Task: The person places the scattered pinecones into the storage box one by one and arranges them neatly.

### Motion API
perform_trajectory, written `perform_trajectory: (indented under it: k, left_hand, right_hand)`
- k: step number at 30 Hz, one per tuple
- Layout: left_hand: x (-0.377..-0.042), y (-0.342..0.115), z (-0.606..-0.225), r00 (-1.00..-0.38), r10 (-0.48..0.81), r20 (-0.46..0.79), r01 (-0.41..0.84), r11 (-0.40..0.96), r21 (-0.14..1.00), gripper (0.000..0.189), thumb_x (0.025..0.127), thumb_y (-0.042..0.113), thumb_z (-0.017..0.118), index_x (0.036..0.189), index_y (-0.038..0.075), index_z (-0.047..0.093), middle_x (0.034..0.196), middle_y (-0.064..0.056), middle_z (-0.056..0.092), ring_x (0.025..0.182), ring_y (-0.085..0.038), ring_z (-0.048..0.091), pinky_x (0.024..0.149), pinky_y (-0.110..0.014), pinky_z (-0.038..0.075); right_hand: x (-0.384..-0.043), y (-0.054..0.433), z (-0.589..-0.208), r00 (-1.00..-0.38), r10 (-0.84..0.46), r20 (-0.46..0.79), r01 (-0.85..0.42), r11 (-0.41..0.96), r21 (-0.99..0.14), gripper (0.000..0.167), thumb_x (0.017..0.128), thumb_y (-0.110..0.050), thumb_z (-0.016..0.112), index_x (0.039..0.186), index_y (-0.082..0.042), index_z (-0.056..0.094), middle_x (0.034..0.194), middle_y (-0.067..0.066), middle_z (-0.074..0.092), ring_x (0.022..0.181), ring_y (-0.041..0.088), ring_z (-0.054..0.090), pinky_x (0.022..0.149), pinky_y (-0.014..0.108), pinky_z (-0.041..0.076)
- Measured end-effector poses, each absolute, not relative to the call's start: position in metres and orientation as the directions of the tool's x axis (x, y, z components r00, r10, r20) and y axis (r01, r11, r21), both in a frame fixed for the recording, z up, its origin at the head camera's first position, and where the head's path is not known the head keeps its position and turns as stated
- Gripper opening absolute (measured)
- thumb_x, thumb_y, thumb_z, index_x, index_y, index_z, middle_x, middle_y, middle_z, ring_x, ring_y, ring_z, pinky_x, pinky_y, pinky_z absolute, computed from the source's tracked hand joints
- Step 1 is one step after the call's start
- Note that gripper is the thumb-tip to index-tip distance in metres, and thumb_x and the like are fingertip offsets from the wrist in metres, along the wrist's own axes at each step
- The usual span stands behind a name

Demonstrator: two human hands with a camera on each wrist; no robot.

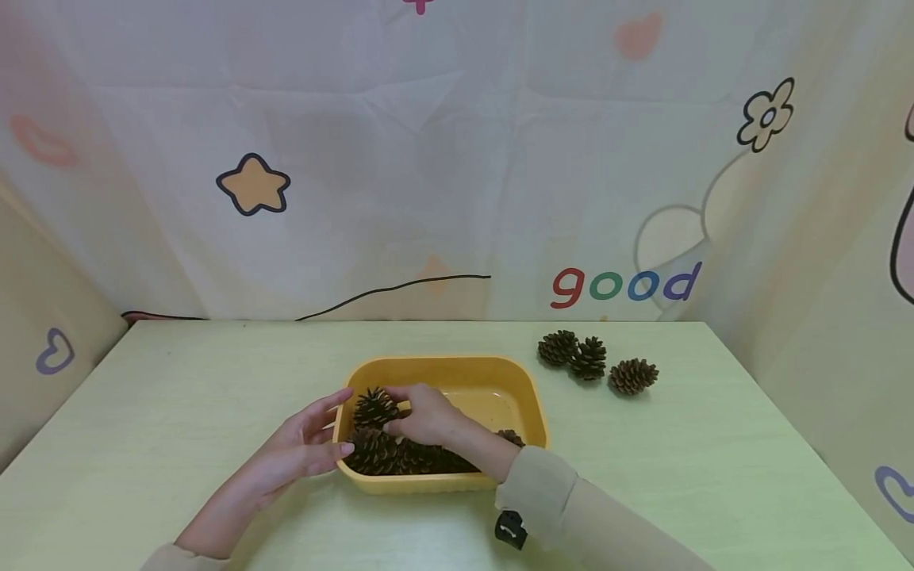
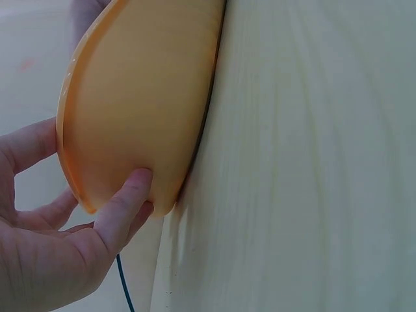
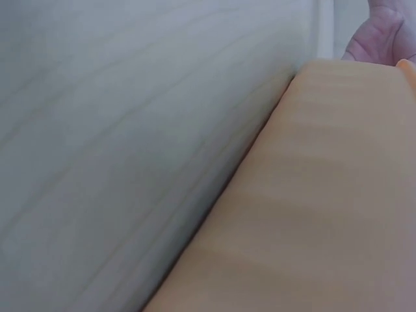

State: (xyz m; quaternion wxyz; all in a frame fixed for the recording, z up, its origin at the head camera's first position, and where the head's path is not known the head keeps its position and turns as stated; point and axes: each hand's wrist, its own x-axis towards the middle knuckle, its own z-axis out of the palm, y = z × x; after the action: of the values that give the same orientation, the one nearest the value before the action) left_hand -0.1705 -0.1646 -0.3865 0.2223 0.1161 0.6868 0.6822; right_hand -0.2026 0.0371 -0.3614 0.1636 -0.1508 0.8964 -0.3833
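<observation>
A yellow plastic basin (image 1: 493, 373) stands on the table in the head view, with several brown pine cones (image 1: 374, 452) along its near side. My left hand (image 1: 303, 444) grips the basin's left end. In the left wrist view, that hand's fingertips (image 2: 140, 179) press against the outer wall and rim. Reaching over the near rim, my right hand (image 1: 424, 416) pinches a pine cone (image 1: 374, 408) at the left inside the basin. The right forearm hides part of the pine cones. Only the basin's outer side (image 3: 325, 195) and part of the left hand show in the right wrist view.
Three more pine cones (image 1: 589, 358) lie on the pale table (image 1: 714, 444), right of the basin and farther back. A printed cloth (image 1: 428, 182) hangs behind the table and along its sides. A black strap piece (image 1: 510, 529) shows beneath the right sleeve.
</observation>
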Motion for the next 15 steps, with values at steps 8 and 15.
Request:
perform_trajectory:
  k: [8, 15]
  left_hand:
    - [-0.170, -0.164, -0.385, -0.876, 0.456, -0.156, -0.154, 0.042, 0.987, 0.081, 0.082, 0.010, 0.067, 0.145, 0.007, 0.017, 0.146, -0.028, 0.014, 0.121, -0.034, 0.041, 0.086, -0.040, 0.048]
    - [-0.170, -0.164, -0.386, -0.875, 0.457, -0.159, -0.156, 0.044, 0.987, 0.081, 0.082, 0.011, 0.067, 0.145, 0.007, 0.017, 0.146, -0.028, 0.014, 0.121, -0.033, 0.041, 0.086, -0.039, 0.048]
  right_hand:
    - [-0.192, 0.046, -0.351, -0.893, -0.418, -0.167, -0.164, 0.647, -0.745, 0.053, 0.083, -0.012, 0.066, 0.133, -0.006, 0.047, 0.134, 0.012, 0.048, 0.118, 0.032, 0.047, 0.092, 0.042, 0.043]
    - [-0.190, 0.064, -0.346, -0.866, -0.477, -0.148, -0.165, 0.552, -0.817, 0.050, 0.084, -0.012, 0.064, 0.132, -0.005, 0.048, 0.135, 0.011, 0.047, 0.123, 0.032, 0.041, 0.099, 0.045, 0.036]
